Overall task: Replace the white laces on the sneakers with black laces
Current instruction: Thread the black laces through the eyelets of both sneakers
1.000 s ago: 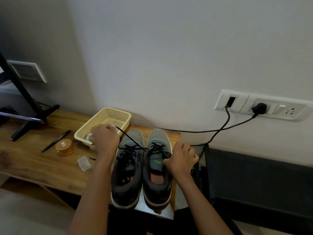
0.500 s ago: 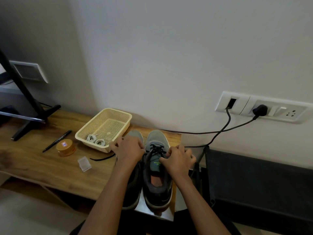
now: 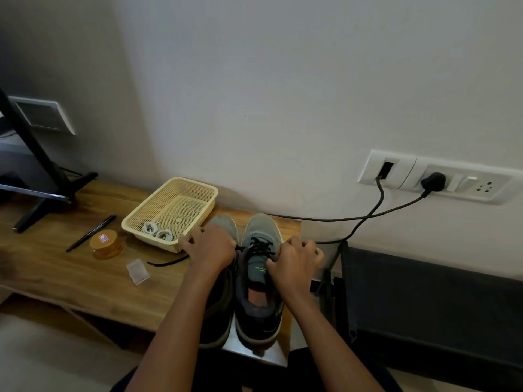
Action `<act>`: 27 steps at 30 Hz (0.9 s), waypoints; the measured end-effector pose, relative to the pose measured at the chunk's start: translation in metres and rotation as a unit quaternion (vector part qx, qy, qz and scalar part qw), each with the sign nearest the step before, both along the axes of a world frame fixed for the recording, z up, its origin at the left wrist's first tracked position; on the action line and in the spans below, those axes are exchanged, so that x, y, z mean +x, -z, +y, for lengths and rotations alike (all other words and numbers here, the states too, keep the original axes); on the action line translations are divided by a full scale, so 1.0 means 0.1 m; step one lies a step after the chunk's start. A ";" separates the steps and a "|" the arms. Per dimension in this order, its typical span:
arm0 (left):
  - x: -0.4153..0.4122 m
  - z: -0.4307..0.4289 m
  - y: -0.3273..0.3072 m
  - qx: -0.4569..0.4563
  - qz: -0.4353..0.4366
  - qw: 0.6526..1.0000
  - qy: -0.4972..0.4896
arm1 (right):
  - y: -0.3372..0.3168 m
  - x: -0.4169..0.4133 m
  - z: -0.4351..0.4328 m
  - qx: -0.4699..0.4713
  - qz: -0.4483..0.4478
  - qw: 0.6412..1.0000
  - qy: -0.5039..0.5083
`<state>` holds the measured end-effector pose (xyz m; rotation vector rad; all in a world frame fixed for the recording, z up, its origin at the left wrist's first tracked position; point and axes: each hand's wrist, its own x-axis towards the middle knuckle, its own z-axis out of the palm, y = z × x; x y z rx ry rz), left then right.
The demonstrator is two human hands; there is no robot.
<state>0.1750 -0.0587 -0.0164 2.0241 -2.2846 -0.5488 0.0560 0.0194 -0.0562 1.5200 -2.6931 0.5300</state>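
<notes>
your left hand (image 3: 210, 248) spread loosely on the left sneaker (image 3: 226, 224), your right hand (image 3: 295, 257) pinching the black laces (image 3: 259, 244) of the right sneaker (image 3: 261, 226), white laces (image 3: 157, 232) in the basket (image 3: 198, 184)

head view | faces forward-down | close over table (image 3: 70, 275) | wall (image 3: 283, 80) behind

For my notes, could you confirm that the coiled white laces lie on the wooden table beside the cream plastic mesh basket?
Not quite: the head view shows the coiled white laces inside the cream plastic mesh basket, not beside it.
</notes>
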 end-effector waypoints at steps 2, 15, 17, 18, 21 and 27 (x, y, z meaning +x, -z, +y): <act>0.08 -0.06 -0.09 -0.046 0.048 0.995 -0.075 | 0.00 0.00 0.00 -0.004 0.004 1.000 0.000; 0.36 -0.08 -0.22 -0.154 0.124 0.965 -0.170 | -0.01 0.01 -0.02 0.005 -0.034 0.999 0.007; 0.32 -0.03 -0.16 -0.088 0.078 0.986 -0.117 | 0.00 -0.02 -0.03 0.006 -0.045 0.999 0.006; 0.28 -0.02 -0.13 -0.082 0.091 0.988 -0.090 | 0.00 -0.02 -0.04 0.006 -0.051 0.999 0.005; 0.12 0.01 -0.06 -0.091 0.102 0.990 0.027 | 0.01 -0.04 -0.06 0.007 -0.061 0.998 0.003; -0.02 0.05 0.05 -0.030 -0.004 0.996 0.080 | 0.05 -0.05 -0.07 -0.015 -0.066 0.998 0.001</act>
